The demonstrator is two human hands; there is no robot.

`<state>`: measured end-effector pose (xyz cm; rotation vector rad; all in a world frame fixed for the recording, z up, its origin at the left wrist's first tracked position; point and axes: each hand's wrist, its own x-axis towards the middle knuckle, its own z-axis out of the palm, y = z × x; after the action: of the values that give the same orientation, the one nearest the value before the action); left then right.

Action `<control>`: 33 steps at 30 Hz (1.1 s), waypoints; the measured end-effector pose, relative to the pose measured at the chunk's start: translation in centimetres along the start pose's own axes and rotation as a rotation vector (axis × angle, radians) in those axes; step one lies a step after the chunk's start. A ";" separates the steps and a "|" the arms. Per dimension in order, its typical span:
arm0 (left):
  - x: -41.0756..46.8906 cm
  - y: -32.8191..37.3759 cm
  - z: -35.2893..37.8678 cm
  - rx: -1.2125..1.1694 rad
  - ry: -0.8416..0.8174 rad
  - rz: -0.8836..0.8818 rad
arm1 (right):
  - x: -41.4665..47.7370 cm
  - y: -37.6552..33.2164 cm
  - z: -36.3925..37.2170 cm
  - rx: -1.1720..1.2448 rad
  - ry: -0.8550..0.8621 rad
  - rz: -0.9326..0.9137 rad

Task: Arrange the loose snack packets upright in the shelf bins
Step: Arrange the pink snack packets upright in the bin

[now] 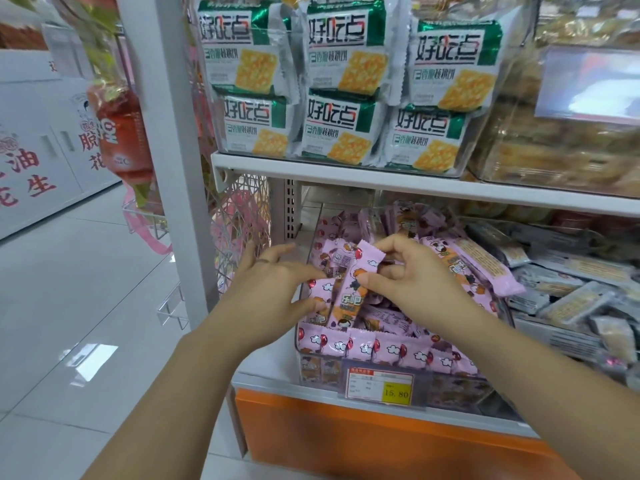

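Pink snack packet is being pinched by the right hand, tilted over the clear bin, while the left hand is gripping a second packet beside it. Placing looks underway; next it probably needs standing upright behind the front row.

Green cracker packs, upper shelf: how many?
6 green cracker packs: top row left, middle, right; bottom row left, middle, right. More may be hidden behind.
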<state>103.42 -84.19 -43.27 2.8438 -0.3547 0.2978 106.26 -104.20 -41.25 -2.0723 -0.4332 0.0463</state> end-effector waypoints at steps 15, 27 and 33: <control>1.3 1.0 0.1 0.176 -0.188 -0.008 | 1.6 0.5 1.0 -0.349 -0.232 -0.060; 1.1 1.6 1.0 0.258 -0.229 0.007 | 1.9 0.4 0.8 -0.505 -0.387 -0.146; 1.0 1.5 1.1 0.248 -0.182 0.018 | 2.4 0.3 0.8 -0.475 -0.474 -0.151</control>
<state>104.11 -86.13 -43.71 3.1230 -0.4055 0.0912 108.37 -102.87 -41.57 -2.4844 -0.9650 0.3826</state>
